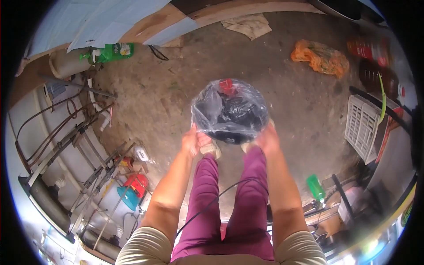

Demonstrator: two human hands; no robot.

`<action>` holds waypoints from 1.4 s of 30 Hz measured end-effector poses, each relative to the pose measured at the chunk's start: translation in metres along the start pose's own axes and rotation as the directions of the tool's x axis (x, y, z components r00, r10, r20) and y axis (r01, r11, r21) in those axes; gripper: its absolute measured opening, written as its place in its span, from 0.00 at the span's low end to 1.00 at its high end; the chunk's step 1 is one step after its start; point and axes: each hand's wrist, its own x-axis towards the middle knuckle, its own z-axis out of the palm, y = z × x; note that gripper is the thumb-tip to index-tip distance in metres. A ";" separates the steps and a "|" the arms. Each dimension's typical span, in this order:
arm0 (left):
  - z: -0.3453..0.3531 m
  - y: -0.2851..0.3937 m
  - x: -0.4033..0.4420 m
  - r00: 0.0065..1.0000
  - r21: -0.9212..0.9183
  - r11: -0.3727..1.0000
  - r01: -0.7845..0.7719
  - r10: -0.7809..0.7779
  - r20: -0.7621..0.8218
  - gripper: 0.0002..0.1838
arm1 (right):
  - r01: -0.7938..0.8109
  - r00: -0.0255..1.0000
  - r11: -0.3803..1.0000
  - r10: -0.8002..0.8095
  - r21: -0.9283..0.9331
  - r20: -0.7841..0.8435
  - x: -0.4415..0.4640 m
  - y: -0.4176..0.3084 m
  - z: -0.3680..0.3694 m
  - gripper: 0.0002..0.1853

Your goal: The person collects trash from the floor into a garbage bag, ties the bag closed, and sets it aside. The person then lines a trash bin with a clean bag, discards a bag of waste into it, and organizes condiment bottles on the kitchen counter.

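Note:
A round black trash bin (227, 136) lined with a clear plastic bag (207, 108) is in front of my legs, seen from above. Inside lie crumpled black plastic (238, 110) and a small red item (227, 86) whose kind I cannot make out. My left hand (192, 141) grips the bin and bag at the near left side, fingers curled against it. At the near right side my right hand (268, 139), slightly blurred, holds the rim and bag edge. Whether the bin touches the floor is not clear.
An orange plastic bag (320, 58) lies on the concrete floor (145, 97) at the far right. A white plastic crate (362, 128) stands at right, a green bottle (316, 187) below it. Metal racks (88, 163) line the left. A cloth (247, 25) lies far ahead.

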 end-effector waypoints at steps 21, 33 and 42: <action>0.029 -0.016 0.030 0.997 0.132 0.991 0.007 -0.016 0.070 0.13 | -0.159 0.987 0.930 0.152 0.331 0.047 -0.003 -0.017 0.031 0.08; -0.011 -0.041 0.007 0.943 -0.337 0.932 0.129 -0.011 0.332 0.14 | -0.225 0.965 0.902 0.258 0.369 -0.041 -0.029 0.037 -0.006 0.07; 0.022 -0.046 0.026 0.988 -0.355 0.930 0.093 -0.042 0.147 0.18 | -0.205 0.961 0.895 0.108 0.395 0.254 0.016 0.029 -0.011 0.12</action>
